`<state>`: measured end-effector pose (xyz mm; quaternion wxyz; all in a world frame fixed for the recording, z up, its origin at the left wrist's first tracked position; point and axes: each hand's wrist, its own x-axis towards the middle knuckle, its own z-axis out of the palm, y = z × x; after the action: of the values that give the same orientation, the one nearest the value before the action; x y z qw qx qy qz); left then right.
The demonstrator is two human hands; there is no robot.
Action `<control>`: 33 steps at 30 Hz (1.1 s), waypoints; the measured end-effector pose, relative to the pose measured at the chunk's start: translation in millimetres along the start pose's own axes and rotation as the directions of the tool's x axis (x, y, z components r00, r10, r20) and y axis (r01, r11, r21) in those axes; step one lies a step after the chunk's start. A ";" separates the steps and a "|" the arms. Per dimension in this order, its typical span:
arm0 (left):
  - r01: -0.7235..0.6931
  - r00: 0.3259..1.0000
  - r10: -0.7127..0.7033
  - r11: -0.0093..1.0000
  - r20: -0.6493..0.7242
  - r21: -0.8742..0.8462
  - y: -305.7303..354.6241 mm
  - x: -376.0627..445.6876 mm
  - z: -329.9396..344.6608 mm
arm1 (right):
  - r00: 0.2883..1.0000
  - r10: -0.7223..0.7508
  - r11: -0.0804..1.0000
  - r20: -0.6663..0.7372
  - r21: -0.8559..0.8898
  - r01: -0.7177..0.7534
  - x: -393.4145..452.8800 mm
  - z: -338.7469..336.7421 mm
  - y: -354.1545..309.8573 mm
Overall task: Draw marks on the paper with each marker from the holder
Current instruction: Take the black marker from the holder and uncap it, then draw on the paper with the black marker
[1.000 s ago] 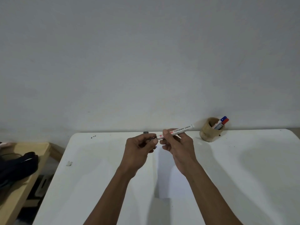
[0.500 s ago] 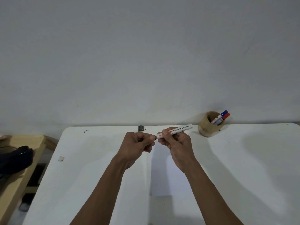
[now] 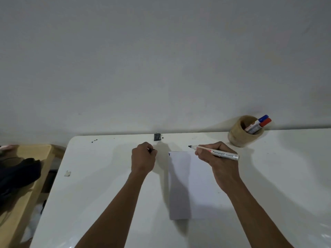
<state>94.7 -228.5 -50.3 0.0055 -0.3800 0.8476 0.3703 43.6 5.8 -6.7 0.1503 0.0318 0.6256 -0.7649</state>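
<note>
Above the far edge of the paper [image 3: 192, 183], your right hand [image 3: 219, 158] holds the uncapped permanent marker [image 3: 217, 153] nearly level, its dark tip pointing left and clear of the sheet. Your grip on the white barrel is closed, fingers wrapped round it just behind the nib end. The paper lies flat on the white bench [image 3: 107, 185], between your two forearms, with a small dark mark at its far left corner. Your left hand [image 3: 143, 159] rests as a closed fist just left of the sheet; something small and dark shows at its fingertips, likely the marker's cap [image 3: 152, 150], though you cannot see enough of it to be sure. Farther back on the right, the round wooden holder [image 3: 241, 134] stands near the wall with a blue-capped marker [image 3: 260, 120] and a red-capped marker [image 3: 263, 123] leaning out of it. A small black object [image 3: 157, 136] sits at the bench's far edge. Off to the left stands a wooden table [image 3: 26, 158] with dark cloth [image 3: 19, 172] on it.
</note>
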 end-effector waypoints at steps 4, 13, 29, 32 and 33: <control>0.000 0.999 -0.001 0.999 0.038 0.037 -5.8 11.4 14.4 | 0.999 0.035 0.999 -0.012 -0.001 -0.035 -2.0 1.2 6.4; 0.045 0.999 -0.046 0.998 -0.018 -0.032 -7.8 -7.1 12.3 | 0.996 0.085 0.996 -0.017 0.030 -0.084 3.1 -2.4 6.9; -0.543 0.825 0.558 0.736 0.092 0.404 -48.5 -67.1 55.1 | 0.993 0.075 0.975 0.094 -0.218 -0.053 27.1 22.5 49.6; -0.547 0.818 0.569 0.723 0.086 0.422 -56.8 -66.0 60.5 | 0.995 0.047 0.953 0.093 -0.302 -0.017 34.1 29.5 63.7; -0.550 0.814 0.575 0.721 0.079 0.421 -58.6 -66.1 61.5 | 0.995 0.029 0.943 0.097 -0.333 0.005 36.5 30.8 68.4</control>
<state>163.0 -172.9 -112.2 -0.0488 -0.1045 0.9820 0.1496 31.5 -42.6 -73.5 0.1893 -0.0288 0.7373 -0.6479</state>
